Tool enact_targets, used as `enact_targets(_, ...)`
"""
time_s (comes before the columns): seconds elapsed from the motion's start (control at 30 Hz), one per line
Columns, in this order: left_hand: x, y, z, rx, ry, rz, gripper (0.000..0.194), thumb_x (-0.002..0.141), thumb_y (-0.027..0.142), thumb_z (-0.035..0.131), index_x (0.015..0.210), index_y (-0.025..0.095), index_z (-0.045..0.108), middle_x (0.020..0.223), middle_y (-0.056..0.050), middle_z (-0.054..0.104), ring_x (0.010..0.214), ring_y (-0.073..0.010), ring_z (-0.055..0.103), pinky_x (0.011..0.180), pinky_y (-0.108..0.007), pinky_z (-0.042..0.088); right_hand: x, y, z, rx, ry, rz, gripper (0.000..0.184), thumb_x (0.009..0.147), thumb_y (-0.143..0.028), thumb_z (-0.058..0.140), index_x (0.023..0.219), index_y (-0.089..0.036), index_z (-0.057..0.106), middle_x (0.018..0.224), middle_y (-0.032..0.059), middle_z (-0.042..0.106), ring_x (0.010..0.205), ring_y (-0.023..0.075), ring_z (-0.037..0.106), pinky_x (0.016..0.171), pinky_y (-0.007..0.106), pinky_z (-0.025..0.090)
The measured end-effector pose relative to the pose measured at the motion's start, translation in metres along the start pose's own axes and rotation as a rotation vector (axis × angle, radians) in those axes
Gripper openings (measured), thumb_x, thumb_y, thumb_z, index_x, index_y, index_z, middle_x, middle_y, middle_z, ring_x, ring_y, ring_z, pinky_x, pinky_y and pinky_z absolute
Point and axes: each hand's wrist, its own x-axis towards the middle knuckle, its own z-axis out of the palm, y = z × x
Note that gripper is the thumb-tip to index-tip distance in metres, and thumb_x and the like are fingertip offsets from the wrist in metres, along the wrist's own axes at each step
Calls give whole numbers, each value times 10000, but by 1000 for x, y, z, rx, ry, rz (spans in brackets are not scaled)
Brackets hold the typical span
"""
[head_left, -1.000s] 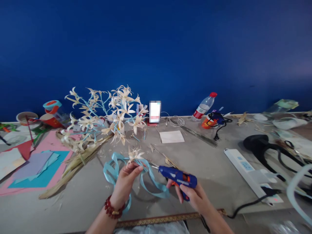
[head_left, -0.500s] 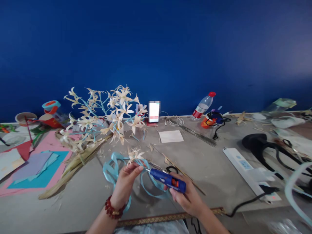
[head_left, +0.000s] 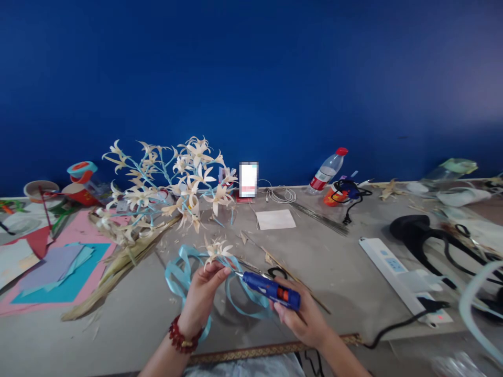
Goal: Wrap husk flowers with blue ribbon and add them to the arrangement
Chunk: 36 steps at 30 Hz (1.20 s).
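Between the thumb and fingers of my left hand point(head_left: 205, 293) is a pale cream artificial flower point(head_left: 217, 250), its petals showing above the fingertips. A light blue ribbon point(head_left: 181, 269) loops around that hand and trails over the table. My right hand point(head_left: 301, 317) is wrapped round a blue glue gun point(head_left: 271, 290), which lies nearly level. Its metal nozzle points left and is close to my left fingertips, by the flower's base; whether it touches cannot be made out. Behind my hands stands a bunch of similar cream flowers point(head_left: 196, 183) on light blue stems.
Coloured paper sheets point(head_left: 92, 277) and dried husks point(head_left: 106, 283) lie on the left. A lit phone point(head_left: 248, 180), a white card point(head_left: 276, 220) and a red-capped bottle point(head_left: 328, 170) are farther back. A power strip point(head_left: 387, 262) with black cables is on the right.
Almost nothing differs. Fingers of my right hand have shifted slightly on the glue gun, while the flower and my left hand stay in place.
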Motion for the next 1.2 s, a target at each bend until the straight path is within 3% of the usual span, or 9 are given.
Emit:
enact_targets(0.17, 0, -1, 0, -1, 2, 8, 121, 660, 264, 815, 719, 180, 751, 784, -28, 737, 822, -178, 640, 830, -279, 474, -1, -2, -1, -167, 78, -85, 301, 776, -324, 598, 1048, -224, 676, 923, 118, 702, 830, 281, 654, 762, 395, 527)
enact_targets(0.57, 0, -2, 1, -15, 1, 4, 123, 656, 266, 818, 721, 185, 752, 765, -14, 733, 809, -173, 637, 811, -268, 469, 0, -3, -2, -153, 49, -120, 289, 781, -310, 588, 1044, -218, 665, 739, 69, 677, 648, 228, 620, 676, 366, 514)
enact_targets(0.8, 1, -1, 0, -31, 21, -6, 138, 649, 273, 826, 709, 182, 743, 767, -10, 730, 804, -157, 630, 813, -257, 459, -5, 8, 2, 36, 24, 7, 355, 795, -360, 599, 1113, -207, 631, 681, 47, 646, 509, 169, 558, 492, 280, 484)
enact_targets(0.93, 3, -2, -3, -42, 54, -26, 159, 644, 291, 830, 731, 188, 745, 765, -8, 736, 797, -151, 633, 806, -247, 460, 1, -1, 4, 197, -19, 88, 292, 849, -382, 541, 1045, -183, 623, 740, 48, 663, 423, 108, 484, 419, 238, 429)
enact_targets(1.07, 0, -1, -4, -10, 75, -23, 190, 623, 323, 838, 724, 189, 749, 783, -25, 754, 824, -172, 649, 819, -252, 468, 12, -22, -1, 121, -11, 46, 174, 860, -299, 522, 887, -168, 634, 776, 56, 679, 522, 122, 551, 516, 241, 476)
enact_targets(1.2, -11, 7, 0, 71, 7, 62, 155, 664, 322, 807, 728, 189, 760, 828, -46, 761, 872, -206, 663, 827, -263, 484, 15, -24, -7, -68, 38, -27, 154, 830, -273, 549, 901, -180, 650, 796, 61, 685, 732, 200, 635, 685, 294, 518)
